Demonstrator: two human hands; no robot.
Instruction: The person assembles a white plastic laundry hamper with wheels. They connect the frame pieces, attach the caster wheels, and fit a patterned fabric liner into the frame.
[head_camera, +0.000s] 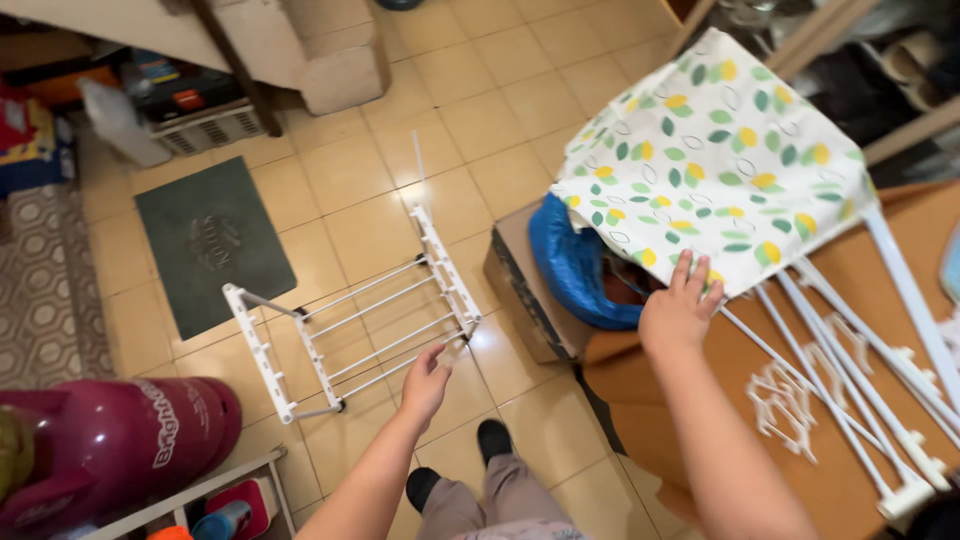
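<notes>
While our left hand (427, 382) closes its fingers around the near corner of the white rack (352, 325) standing on the tiled floor (500, 110), our right hand (679, 310) lies open and flat on the lower edge of the leaf-print cloth (715, 165). That cloth drapes over white rods (850, 400) resting on a brown surface (850, 270). Bare tile lies beyond the rack, with a green mat (210, 240) left of it and a cardboard box (530, 290) just to its right.
</notes>
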